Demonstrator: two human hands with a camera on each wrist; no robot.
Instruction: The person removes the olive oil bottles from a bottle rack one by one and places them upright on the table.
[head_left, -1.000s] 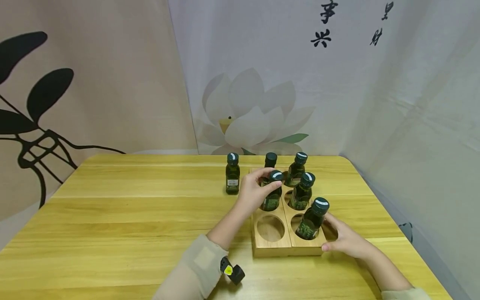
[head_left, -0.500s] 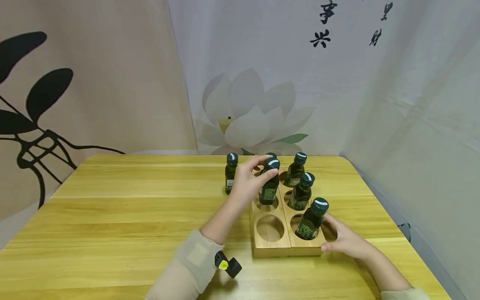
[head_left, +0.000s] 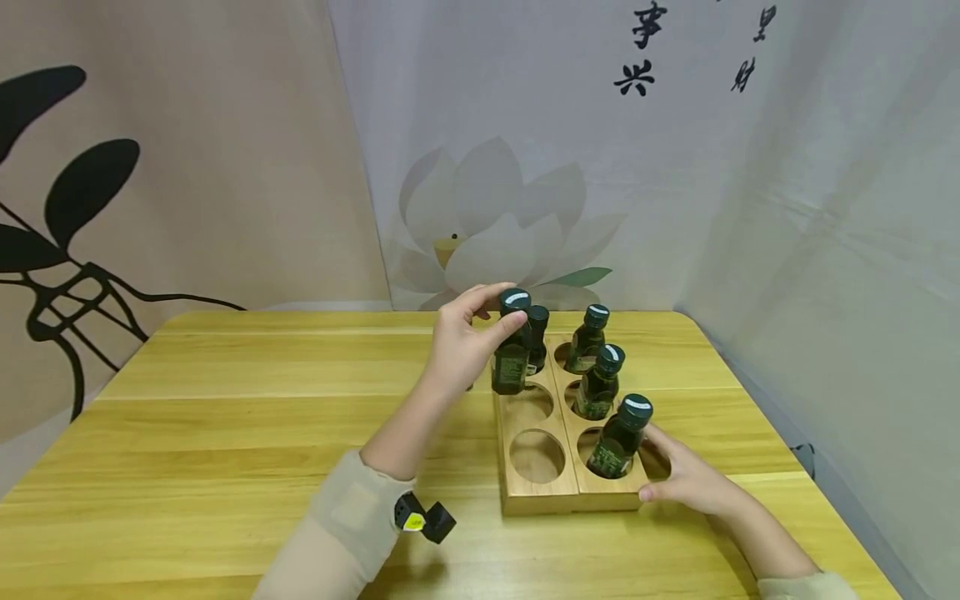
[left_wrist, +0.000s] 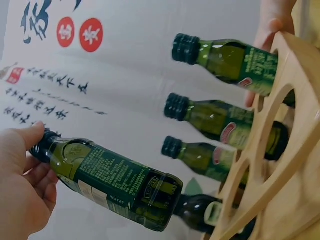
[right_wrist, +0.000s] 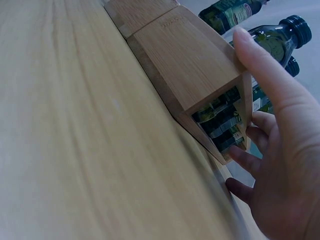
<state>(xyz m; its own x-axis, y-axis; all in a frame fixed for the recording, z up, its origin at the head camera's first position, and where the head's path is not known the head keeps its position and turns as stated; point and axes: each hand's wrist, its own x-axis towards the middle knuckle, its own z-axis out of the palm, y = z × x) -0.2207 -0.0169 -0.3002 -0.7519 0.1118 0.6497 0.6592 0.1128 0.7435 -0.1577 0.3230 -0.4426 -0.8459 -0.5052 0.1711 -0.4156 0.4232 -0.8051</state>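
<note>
One right hand rests its thumb on the near right corner of the rack, fingers loosely spread. Near and middle left holes stand vacant; the middle bottle has just come out, unloading that station. The left hand: grip pinching the bottle by its neck, raised at the rack's left edge. Clearance extends leftward over the worktop; space directly behind the hand is hidden from me.

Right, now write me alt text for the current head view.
A person's left-hand grip holds a green bottle near its cap, at the left edge of a six-hole wooden rack, while the right-hand grip holds the rack's near right corner. Four more bottles sit in the rack: three along the right column, one at back left.
</note>
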